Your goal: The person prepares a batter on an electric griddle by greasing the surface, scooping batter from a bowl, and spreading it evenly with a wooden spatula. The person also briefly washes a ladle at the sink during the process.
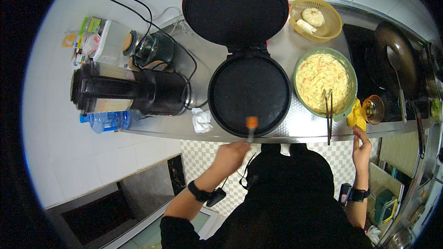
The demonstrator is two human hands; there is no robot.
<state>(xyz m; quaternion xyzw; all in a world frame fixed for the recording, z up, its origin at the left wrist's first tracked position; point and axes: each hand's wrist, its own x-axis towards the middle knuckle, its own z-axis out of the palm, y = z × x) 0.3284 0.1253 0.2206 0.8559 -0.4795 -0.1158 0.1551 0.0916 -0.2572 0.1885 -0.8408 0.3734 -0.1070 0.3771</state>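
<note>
My left hand [231, 157] grips the handle of an orange-headed brush [252, 122], which looks blurred. Its head is over the front part of the round black lower plate [249, 90] of an electric griddle. The griddle's lid [235, 7] stands raised behind. My right hand [362, 147] is at the counter's front edge, fingers apart, by a yellow cloth [356, 116]; whether it touches the cloth I cannot tell. Left of the cloth, a green bowl [354, 76] holds pale batter with shredded vegetables [322, 79]. Chopsticks [328, 121] lean in it, ends past the counter edge.
A glass bowl [373, 110] of yellowish liquid sits beside a wok [394, 58] with a metal spatula [400, 93]. Behind the batter is a plastic basket [332, 24]. A crumpled tissue [201, 121], black blender [138, 91] and power cords [192, 64] lie left of the griddle.
</note>
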